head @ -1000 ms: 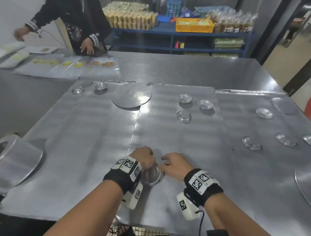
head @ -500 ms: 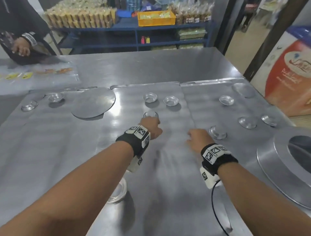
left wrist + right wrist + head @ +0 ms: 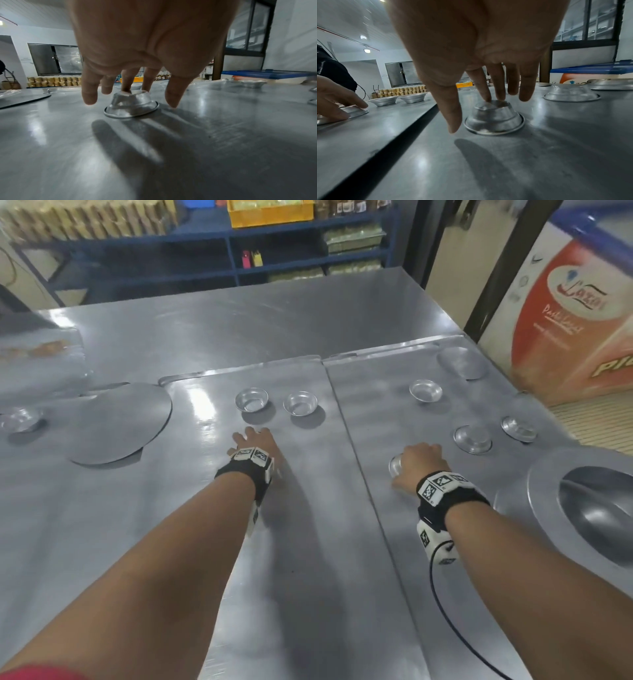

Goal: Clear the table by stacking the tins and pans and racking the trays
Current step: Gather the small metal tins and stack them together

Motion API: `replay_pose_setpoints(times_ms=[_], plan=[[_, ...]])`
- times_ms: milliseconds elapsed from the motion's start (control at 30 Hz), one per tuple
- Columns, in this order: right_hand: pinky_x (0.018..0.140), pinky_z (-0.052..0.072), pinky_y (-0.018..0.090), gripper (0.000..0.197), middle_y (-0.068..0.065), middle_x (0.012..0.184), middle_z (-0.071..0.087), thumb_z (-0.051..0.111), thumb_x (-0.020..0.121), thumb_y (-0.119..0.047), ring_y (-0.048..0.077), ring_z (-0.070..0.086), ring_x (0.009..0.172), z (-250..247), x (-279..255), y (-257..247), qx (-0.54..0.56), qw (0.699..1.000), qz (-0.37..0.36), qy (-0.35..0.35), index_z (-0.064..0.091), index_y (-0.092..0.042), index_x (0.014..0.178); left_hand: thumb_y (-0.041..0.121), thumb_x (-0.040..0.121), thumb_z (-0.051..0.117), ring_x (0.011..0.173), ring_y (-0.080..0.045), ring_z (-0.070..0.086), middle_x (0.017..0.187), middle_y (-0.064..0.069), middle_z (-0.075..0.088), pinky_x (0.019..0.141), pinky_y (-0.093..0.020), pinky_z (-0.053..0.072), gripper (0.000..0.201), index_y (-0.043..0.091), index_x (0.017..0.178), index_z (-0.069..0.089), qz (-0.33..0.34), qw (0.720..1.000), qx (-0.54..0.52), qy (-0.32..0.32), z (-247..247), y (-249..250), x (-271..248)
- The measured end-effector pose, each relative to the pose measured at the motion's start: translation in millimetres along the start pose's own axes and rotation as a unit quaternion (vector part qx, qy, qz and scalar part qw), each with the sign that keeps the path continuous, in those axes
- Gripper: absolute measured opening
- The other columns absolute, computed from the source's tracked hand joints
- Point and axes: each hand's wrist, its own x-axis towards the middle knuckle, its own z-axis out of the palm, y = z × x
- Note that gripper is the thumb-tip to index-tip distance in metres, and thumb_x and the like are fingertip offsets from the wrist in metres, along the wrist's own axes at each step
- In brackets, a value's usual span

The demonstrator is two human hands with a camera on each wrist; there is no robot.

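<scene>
Both hands are down on upturned tins, one each. Left hand [image 3: 255, 441], centre of the head view, hangs over an inverted tin [image 3: 131, 104] on the middle tray [image 3: 205, 525]; in the left wrist view two fingertips [image 3: 126, 88] touch its flat base, while the thumb and outer fingers spread to either side w/o touching. So fingers relaxed, not yet clamped on it. Right hand [image 3: 419, 465], right of centre, does the same on a second inverted tin [image 3: 494, 119] on the right tray [image 3: 462, 594]: index & middle tips on the base, thumb hanging just beside the wall, nothing gripped.

Other tins sit well apart: two upright ones [image 3: 251, 399] [image 3: 300, 403] in the upper centre, one upright [image 3: 425, 390] upper right, two more inverted [image 3: 472, 438] [image 3: 518, 428] at right. A large pan [image 3: 548, 501] lies at the right edge, a round flat pan [image 3: 113, 422] at left.

Doing it well, imo: bring thumb in vs. the fingers low on the sloped wall, near the rolled rim. The base is slick and narrow, so a top-only press will just skid the tin on the steel. Lift straight, flip or keep all one way up so they nest, then seat one squarely over the next.
</scene>
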Motion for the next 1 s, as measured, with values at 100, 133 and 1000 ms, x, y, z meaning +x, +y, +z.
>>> replay_pose_setpoints(times_ms=[100, 133, 1000], plan=[[0.088, 0.045, 0.036, 0.04, 0.009, 0.114, 0.054, 0.064, 0.07, -0.028, 0.033, 0.048, 0.117, 7.3, 7.4, 6.3, 0.017, 1.0, -0.009, -0.001, 0.058, -0.015, 0.108, 0.016, 0.096, 0.052, 0.124, -0.039, 0.043, 0.133, -0.017, 0.043, 0.102, -0.045, 0.04, 0.033, 0.011, 0.128, 0.053, -0.013, 1.0, -0.012, 0.007, 4.6, 6.6, 1.3], [0.09, 0.045, 0.036, 0.04, 0.01, 0.114, 0.056, 0.065, 0.07, -0.026, 0.034, 0.05, 0.115, 8.9, 9.2, 8.1, 0.027, 0.999, -0.014, 0.009, 0.059, -0.014, 0.108, 0.014, 0.096, 0.053, 0.125, -0.039, 0.042, 0.134, -0.018, 0.042, 0.101, -0.045, 0.04, 0.034, 0.011, 0.13, 0.052, -0.016, 1.0, -0.011, 0.01, 4.4, 7.8, 2.5], [0.089, 0.051, 0.035, 0.065, 0.003, 0.124, 0.035, 0.084, 0.072, -0.03, 0.028, 0.059, 0.097, 0.8, -68.5, 20.5, 0.285, 0.932, -0.143, 0.175, 0.047, -0.025, 0.126, -0.003, 0.09, 0.04, 0.077, -0.028, 0.066, 0.11, -0.013, 0.063, 0.049, -0.027, 0.055, 0.033, 0.009, 0.113, 0.06, 0.086, 0.929, -0.358, -0.033, -32.9, 52.3, -134.0]])
